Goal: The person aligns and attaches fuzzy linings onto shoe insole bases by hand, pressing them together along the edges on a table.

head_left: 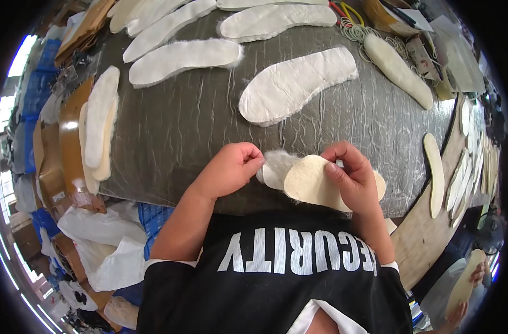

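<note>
Just in front of my shirt, my right hand pinches a cream felt insole between thumb and fingers. A fluffy insole with pale grey fur and a white backing lies against it, partly hidden behind. My left hand is closed in a pinch at the fluffy insole's left edge; whether fur or something else is between its fingertips is too small to see. Beyond my hands, a larger white fur-edged insole rests flat on the plastic-covered table.
More white insoles lie along the far side. A stack of insoles is at the left edge. Elastic cords and a cream insole sit at far right. Another person's hand holds an insole at lower right.
</note>
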A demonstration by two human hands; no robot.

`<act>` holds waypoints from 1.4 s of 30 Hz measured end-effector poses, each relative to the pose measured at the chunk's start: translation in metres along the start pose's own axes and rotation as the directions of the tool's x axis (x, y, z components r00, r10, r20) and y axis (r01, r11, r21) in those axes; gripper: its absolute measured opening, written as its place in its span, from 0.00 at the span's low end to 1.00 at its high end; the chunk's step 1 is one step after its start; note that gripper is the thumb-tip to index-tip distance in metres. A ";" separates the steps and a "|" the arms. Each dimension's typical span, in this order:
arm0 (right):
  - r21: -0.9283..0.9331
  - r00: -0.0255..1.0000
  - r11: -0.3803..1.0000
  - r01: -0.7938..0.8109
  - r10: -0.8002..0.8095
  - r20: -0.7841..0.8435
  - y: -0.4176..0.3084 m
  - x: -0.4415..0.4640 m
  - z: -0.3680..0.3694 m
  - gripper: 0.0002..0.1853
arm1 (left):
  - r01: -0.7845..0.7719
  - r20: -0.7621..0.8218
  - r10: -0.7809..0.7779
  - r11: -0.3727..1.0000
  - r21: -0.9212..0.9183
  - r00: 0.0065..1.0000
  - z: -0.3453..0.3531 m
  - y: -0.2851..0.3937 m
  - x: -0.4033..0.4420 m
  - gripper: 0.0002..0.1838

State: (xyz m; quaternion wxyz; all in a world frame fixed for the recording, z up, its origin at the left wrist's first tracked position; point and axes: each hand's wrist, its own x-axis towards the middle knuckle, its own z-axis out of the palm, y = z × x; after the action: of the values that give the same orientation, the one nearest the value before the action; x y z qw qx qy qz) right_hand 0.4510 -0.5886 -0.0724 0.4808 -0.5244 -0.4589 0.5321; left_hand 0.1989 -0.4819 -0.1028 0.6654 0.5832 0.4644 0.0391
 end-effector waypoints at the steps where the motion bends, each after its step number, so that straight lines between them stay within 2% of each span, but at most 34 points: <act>1: 0.012 1.000 1.000 -0.015 0.015 0.005 0.000 -0.001 0.000 0.06 | -0.037 0.020 0.038 0.999 -0.023 0.999 0.000 -0.003 0.000 0.06; 3: 0.034 0.999 0.999 -0.042 0.041 0.016 0.000 -0.001 0.000 0.05 | -0.113 0.056 0.117 0.991 -0.070 0.992 0.000 -0.007 -0.001 0.06; 5: 0.007 1.000 1.000 -0.024 0.024 0.002 0.002 -0.002 0.002 0.06 | -0.140 0.060 0.156 0.967 -0.210 0.986 0.003 -0.008 -0.001 0.07; 9: -0.004 0.999 1.000 -0.029 0.029 -0.024 0.006 -0.003 0.004 0.06 | -0.139 0.076 0.180 0.917 -0.373 0.981 0.009 0.001 -0.003 0.07; 21: -0.041 0.998 0.999 -0.036 0.034 -0.046 0.011 -0.002 0.006 0.06 | -0.193 0.088 0.249 0.892 -0.408 0.964 0.015 0.011 -0.006 0.07; 24: -0.102 0.998 0.994 0.028 -0.033 -0.049 0.015 -0.001 0.006 0.06 | -0.182 0.101 0.246 0.889 -0.420 0.964 0.014 0.015 -0.008 0.08; 30: -0.075 0.998 0.997 -0.003 -0.003 -0.070 0.013 -0.002 0.008 0.06 | -0.187 0.098 0.245 0.896 -0.402 0.965 0.015 0.018 -0.010 0.08; 36: -0.108 0.996 0.994 0.031 -0.039 -0.078 0.014 -0.001 0.009 0.05 | -0.185 0.104 0.251 0.886 -0.425 0.962 0.016 0.019 -0.011 0.08; 42: -0.163 0.989 0.986 0.013 -0.037 -0.141 0.016 -0.002 0.013 0.05 | -0.214 0.080 0.265 0.893 -0.396 0.961 0.018 0.021 -0.012 0.09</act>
State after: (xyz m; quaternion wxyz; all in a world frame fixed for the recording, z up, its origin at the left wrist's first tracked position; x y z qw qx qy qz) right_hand 0.4373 -0.5924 -0.0872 0.4751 -0.5928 -0.4715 0.4479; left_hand 0.2137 -0.4957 -0.0806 0.7858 0.4957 0.3272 0.1724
